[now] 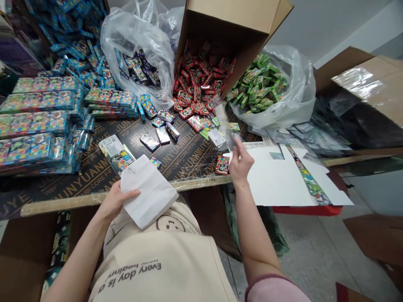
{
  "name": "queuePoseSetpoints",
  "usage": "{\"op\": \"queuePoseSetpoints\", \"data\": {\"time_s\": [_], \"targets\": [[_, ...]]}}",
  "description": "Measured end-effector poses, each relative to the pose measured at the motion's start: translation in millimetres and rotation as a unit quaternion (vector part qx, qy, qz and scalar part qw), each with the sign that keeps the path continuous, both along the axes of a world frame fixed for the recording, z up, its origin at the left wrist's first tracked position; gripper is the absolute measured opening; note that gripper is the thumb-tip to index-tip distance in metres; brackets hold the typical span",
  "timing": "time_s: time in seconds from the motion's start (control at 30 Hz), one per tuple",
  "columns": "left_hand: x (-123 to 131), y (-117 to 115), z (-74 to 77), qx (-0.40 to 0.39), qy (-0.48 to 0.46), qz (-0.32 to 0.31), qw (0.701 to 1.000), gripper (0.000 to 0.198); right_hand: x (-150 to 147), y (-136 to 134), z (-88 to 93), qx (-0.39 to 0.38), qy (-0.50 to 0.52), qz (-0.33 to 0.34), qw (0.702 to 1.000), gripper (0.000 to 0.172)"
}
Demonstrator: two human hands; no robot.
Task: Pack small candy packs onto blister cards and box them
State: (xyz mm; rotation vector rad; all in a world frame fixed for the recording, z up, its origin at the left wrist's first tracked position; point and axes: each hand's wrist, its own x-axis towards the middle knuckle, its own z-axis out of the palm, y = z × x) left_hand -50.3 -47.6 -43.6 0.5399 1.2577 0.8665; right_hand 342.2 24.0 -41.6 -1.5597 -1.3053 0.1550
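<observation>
Cream apron (pixel 176 260) is nearest; left hand (pixel 116 199) pinches white paper (pixel 151 188), right hand (pixel 241 162) blurred plastic (pixel 223 119): holding step, next probably needing steadiness.

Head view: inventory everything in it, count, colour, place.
table: one, black with gold print, centre
cartons: 2+, brown, back centre and right
clear bags: 2+, transparent, back
blue boxes: many, blue, back left
multi-packs: stacks, multicoloured, table left
purple boxes: many, purple, left bag
red boxes: many, red, centre carton
green boxes: many, green, right bag
loose boxes: several, mixed colours, table middle
labelled packs: 2+, multicoloured, table middle
plastic pieces: pile, mostly clear, table right
white card: 1+, white, front right
white flat piece: one, white, above lap
blurred item: one, clear, right of centre
garment: one, beige, bottom centre
left hand: one, bare, holding white flat piece
right hand: one, bare, holding blurred item
</observation>
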Motion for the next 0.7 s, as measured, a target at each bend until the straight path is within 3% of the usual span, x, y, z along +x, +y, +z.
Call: {"op": "queuePoseSetpoints", "data": {"time_s": [0.1, 0.17, 0.2, 0.27, 0.33, 0.37, 0.43, 0.53, 0.6, 0.63, 0.7], "targets": [[5, 1, -1.0, 0.005, -0.007, -0.012, 1.000, 0.055, -22, -8, 1.8, -0.103, -0.051, 0.135, 0.984, 0.047], [14, 0, 0.8, 0.024, -0.006, -0.029, 0.999, 0.053, -50, -18, 2.3, -0.150, 0.020, 0.235, 0.960, 0.052], [21, 0, 2.6, 0.038, -0.004, -0.041, 0.998, 0.052, -66, -24, 2.4, -0.183, 0.076, 0.292, 0.935, 0.055], [34, 1, 6.6, 0.067, -0.002, -0.076, 0.995, 0.053, -95, -37, 1.5, -0.274, 0.179, 0.397, 0.857, 0.055], [41, 6, 9.4, 0.100, -0.007, -0.109, 0.989, 0.053, -113, -45, -2.3, -0.349, 0.243, 0.439, 0.791, 0.045], [40, 11, 9.9, 0.118, -0.008, -0.117, 0.986, 0.056, -116, -45, -5.8, -0.363, 0.270, 0.431, 0.781, 0.038], [27, 22, 8.9, 0.149, 0.009, -0.096, 0.984, 0.063, -111, -40, -16.5, -0.336, 0.343, 0.368, 0.796, 0.028], [-16, 42, 1.5, 0.197, 0.128, 0.033, 0.971, 0.061, -85, -20, -37.0, -0.213, 0.464, 0.250, 0.823, 0.026], [-44, 56, -6.8, 0.218, 0.259, 0.110, 0.934, 0.052, -67, -5, -49.4, -0.142, 0.518, 0.205, 0.818, 0.027], [-55, 63, -11.0, 0.217, 0.332, 0.117, 0.911, 0.050, -60, 0, -54.4, -0.123, 0.540, 0.192, 0.810, 0.027], [-64, 74, -17.4, 0.204, 0.474, 0.071, 0.854, 0.054, -53, 6, -61.3, -0.113, 0.563, 0.183, 0.798, 0.028]]}}
